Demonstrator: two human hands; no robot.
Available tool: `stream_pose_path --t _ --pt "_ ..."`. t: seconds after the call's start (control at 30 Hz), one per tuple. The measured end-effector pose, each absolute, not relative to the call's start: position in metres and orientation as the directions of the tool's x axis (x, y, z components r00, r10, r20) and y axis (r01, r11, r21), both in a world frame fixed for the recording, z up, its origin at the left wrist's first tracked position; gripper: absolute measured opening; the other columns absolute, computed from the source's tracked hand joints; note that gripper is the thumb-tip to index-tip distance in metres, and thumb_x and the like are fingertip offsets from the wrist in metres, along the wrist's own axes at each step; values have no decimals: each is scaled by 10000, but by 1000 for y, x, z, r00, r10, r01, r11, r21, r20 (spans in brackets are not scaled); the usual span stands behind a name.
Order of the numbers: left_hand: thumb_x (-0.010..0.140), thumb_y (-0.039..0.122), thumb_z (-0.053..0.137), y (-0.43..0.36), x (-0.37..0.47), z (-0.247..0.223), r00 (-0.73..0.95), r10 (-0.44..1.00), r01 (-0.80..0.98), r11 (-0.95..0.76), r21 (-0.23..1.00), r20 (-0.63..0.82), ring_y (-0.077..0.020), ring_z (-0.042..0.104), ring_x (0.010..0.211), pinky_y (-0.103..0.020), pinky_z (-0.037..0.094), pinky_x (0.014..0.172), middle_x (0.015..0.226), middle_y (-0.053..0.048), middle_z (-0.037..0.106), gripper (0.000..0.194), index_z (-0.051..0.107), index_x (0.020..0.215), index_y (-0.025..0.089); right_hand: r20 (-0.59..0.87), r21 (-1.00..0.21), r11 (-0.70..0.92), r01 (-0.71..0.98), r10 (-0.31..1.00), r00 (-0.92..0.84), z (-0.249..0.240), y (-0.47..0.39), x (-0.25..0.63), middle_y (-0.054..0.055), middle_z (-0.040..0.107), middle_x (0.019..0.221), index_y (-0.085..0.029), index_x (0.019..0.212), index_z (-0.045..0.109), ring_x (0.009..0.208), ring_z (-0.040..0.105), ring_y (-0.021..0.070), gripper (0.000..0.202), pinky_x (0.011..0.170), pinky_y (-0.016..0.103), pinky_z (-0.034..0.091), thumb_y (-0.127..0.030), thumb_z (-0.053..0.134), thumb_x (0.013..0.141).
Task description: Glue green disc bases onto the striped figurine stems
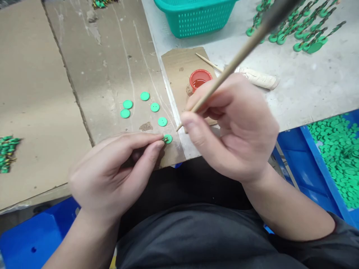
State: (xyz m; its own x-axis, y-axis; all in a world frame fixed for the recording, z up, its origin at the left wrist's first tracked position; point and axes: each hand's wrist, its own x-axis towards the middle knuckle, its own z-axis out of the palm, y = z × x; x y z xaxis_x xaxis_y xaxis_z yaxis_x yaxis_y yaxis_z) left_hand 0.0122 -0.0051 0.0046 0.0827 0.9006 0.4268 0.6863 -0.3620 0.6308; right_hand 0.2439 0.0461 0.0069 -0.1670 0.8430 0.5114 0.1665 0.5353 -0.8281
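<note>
My left hand is closed in a pinch at the table's front edge. Between thumb and forefinger is a small dark-and-gold piece, mostly hidden by the fingertips, against a green disc. My right hand grips a pointed wooden stick like a pen. Its tip hangs just right of that disc, apart from it, and its upper end is dark and blurred. Several loose green discs lie beyond my left hand, some showing two small holes. Past my right hand stands a small red cup with liquid inside.
Cardboard covers the left tabletop. At the back stands a teal basket. Assembled green-based pieces stand back right; others lie far left. A second stick and a whitish roll lie near the cup. Blue bins flank me.
</note>
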Motion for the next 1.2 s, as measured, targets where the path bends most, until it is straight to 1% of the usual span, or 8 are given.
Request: stream_pose_path --t 0.13,0.27,0.43,0.6,0.77,0.9,1.1,1.2 --pt "1009 205 923 -6 14 7 31 921 701 -297 649 388 -89 827 896 -212 622 837 1022 81 935 203 951 1139 358 571 -813 567 130 821 -11 2 40 247 10 716 1037 -296 1016 675 918 734 198 155 777 345 700 -198 763 1097" --pt "996 244 926 -7 14 8 -39 942 672 -222 707 333 -107 823 871 -237 622 796 987 60 923 197 961 1140 373 510 -855 512 87 859 -45 -1 34 251 -1 722 970 -313 998 672 865 741 213 168 742 388 691 -215 772 1091" --pt "971 191 928 -9 15 9 -126 954 551 -161 819 273 -71 820 828 -153 642 750 1031 83 931 266 964 1135 397 482 -872 482 79 876 -19 -7 28 251 1 717 924 -318 1051 691 788 728 222 133 668 406 661 -198 722 1101" --pt "964 181 937 -7 11 11 -112 957 535 -167 828 266 -65 801 796 -138 627 715 1000 77 924 216 962 1072 366 490 -869 492 56 870 -41 -16 30 248 13 741 962 -306 1064 700 820 750 225 102 702 400 700 -220 720 1116" --pt "1013 280 909 -2 11 11 52 951 635 -267 725 304 -130 780 780 -271 568 656 913 40 892 93 948 1063 348 503 -851 514 113 857 -113 -13 32 249 19 760 1042 -298 1044 705 918 773 214 104 783 368 730 -251 729 1134" --pt "1031 362 918 -3 20 12 -11 970 652 -178 737 244 -190 830 929 -338 586 752 1053 19 926 50 947 1071 354 521 -812 559 165 823 -227 -3 36 251 7 752 1111 -298 1121 710 952 757 183 82 867 350 735 -222 720 1152" --pt "1027 389 937 -2 16 9 -40 970 625 -163 763 240 -129 774 830 -263 566 725 965 27 895 72 947 1051 322 496 -851 516 97 850 -177 -3 40 250 -7 685 1046 -260 1080 678 879 734 148 99 783 307 674 -196 712 1148" --pt "1014 372 931 6 11 15 -124 989 460 -17 888 84 -111 743 683 -201 564 597 858 15 866 95 939 996 279 491 -862 497 94 867 -85 -10 38 248 -7 695 992 -277 1063 678 822 735 174 95 706 341 663 -242 746 1119"
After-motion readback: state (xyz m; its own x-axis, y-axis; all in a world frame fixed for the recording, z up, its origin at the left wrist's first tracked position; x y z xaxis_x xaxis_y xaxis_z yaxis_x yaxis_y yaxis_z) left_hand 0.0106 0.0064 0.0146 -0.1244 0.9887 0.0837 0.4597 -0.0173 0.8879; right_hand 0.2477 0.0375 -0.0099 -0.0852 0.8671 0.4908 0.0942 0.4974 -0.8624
